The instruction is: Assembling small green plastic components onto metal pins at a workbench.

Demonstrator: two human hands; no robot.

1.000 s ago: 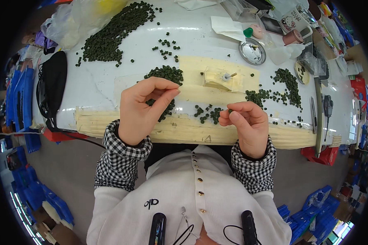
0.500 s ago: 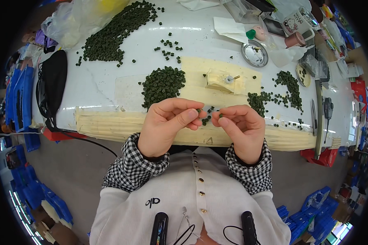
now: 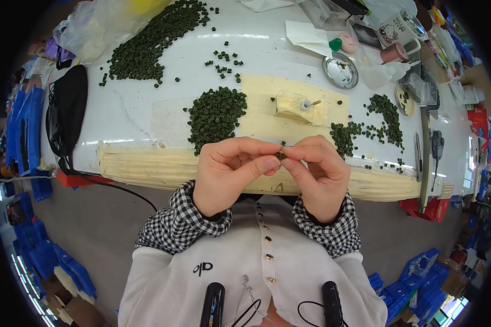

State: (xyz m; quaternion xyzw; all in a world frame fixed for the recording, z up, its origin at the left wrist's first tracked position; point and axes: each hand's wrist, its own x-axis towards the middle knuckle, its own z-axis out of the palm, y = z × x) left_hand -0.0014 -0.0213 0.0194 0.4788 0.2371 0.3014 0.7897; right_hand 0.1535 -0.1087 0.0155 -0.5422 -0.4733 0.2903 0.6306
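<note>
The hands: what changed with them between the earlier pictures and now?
The left hand came down from over the middle bead heap to meet the right hand. Both now pinch one small dark green bead together at their fingertips. The heaps, the tape-covered block and the round tin stayed put.

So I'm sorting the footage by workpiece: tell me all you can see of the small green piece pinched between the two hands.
The small green piece is dark green, tiny and mostly hidden, so its exact shape cannot be told; it looks like the pellets in the dense pile on the white table. It is held above the table's near, tape-covered edge, in front of the person's chest. Fingertips of the left hand and right hand meet on it from both sides.
</note>
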